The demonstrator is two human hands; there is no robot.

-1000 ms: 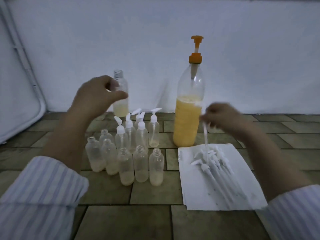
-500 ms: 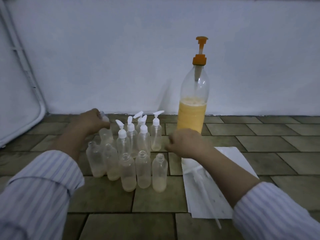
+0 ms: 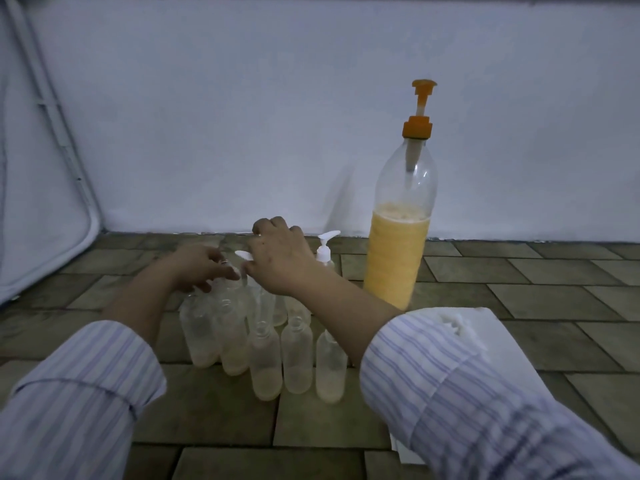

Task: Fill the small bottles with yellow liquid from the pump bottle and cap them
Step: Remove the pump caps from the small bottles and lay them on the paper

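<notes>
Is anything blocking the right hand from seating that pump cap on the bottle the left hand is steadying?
Nothing visible does. The right hand holds the white pump cap right beside the left hand, which grips the small bottle. Capped bottles crowd close behind, and the bottle's mouth is hidden.

Both arms reached forward in striped sleeves, forearms bare. Left hand low, fingers curled round something small and unclear. Right hand crossed in front, knuckles up, fingers bent downward, thumb tucked toward the left fingertips.
</notes>
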